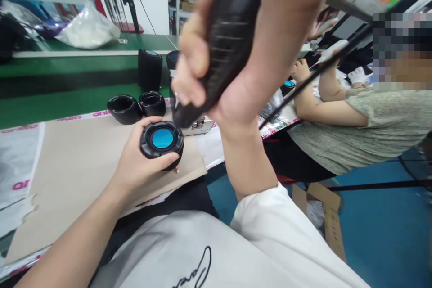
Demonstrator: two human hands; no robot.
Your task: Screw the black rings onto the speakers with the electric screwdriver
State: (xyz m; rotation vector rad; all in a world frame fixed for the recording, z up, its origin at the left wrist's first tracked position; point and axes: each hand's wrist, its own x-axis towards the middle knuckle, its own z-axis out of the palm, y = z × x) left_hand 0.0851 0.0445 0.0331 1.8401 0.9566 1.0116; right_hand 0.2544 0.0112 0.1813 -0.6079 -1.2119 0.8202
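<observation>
The left hand (135, 157) has its grip spread wide around a black round housing (163, 152), thumb on the near side and fingers on the far left, holding it firmly; the right hand (197, 60) closes its grip around a thick black tool (229, 40), blurred and large near the camera. The tool slants from upper right down to the left, its narrow tip at the housing's far right rim, though whether it touches is too blurred to tell. The housing is over a brown cardboard sheet (87, 148) on the table (67, 99), its blue disc (162, 138) facing up and its long axis roughly upright, leaning a little. The step in hand appears to be working the rim with the tool; the next move calls for keeping the housing steady and the tip true to the rim. Beyond stand two open black rings (124, 110) (152, 103) and a taller black cylinder (150, 72).
</observation>
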